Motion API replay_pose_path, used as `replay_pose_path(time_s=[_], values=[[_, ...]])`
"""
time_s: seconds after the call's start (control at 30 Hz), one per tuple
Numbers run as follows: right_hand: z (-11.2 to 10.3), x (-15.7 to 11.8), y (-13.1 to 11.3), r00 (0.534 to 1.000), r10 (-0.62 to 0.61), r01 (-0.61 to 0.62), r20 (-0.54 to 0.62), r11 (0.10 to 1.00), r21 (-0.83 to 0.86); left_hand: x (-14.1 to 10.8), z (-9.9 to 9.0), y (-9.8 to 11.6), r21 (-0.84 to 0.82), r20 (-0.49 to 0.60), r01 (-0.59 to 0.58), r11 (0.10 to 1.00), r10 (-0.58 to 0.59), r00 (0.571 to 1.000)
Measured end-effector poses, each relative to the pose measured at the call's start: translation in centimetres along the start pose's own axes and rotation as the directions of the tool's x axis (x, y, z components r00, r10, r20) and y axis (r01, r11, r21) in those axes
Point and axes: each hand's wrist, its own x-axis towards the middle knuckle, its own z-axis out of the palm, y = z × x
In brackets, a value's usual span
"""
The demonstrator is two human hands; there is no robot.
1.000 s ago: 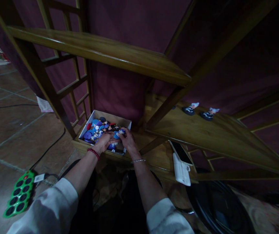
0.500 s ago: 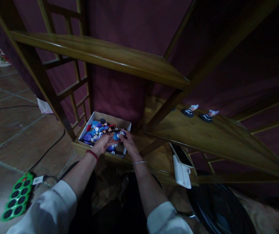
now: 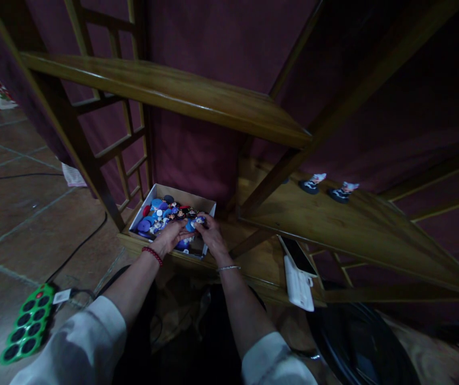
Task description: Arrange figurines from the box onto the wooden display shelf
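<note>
A white cardboard box (image 3: 206, 205) full of small figurines (image 3: 180, 213) with round blue, purple and red bases stands on the low wooden shelf. Over its front right part, my right hand (image 3: 212, 235) is closed on one figurine (image 3: 199, 220) with a purple top. My left hand (image 3: 173, 235) reaches in from the left, its fingers against the blue round base (image 3: 190, 225) of that same figurine. Both hands meet at this figurine, just above the other pieces. Part of it is hidden behind my fingers.
Two figurines on dark bases (image 3: 312, 183) stand on the higher wooden shelf (image 3: 285, 206) to the right. A dark-screened device (image 3: 298, 255) and a white object (image 3: 298, 286) lie below it. A green power strip (image 3: 29, 323) is on the tiled floor. A wooden beam (image 3: 173, 96) crosses above the box.
Both hands stay at the same figurine over the box. My right hand has shifted very slightly; the rest looks the same.
</note>
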Motion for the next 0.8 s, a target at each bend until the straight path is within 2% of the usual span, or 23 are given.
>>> replay_pose_path(time_s=[0.47, 0.8], values=[[0.02, 0.03, 0.16, 1.000, -0.003, 0.003, -0.009, 1.000, -0.018, 0.24, -0.25, -0.36, -0.011, 0.014, -0.022, 1.000, 0.022, 1.000], [-0.07, -0.43, -0.58, 0.995, -0.077, 0.081, 0.066, 0.995, -0.063, -0.11, 0.09, -0.30, 0.047, -0.002, -0.019, 0.999, 0.019, 1.000]])
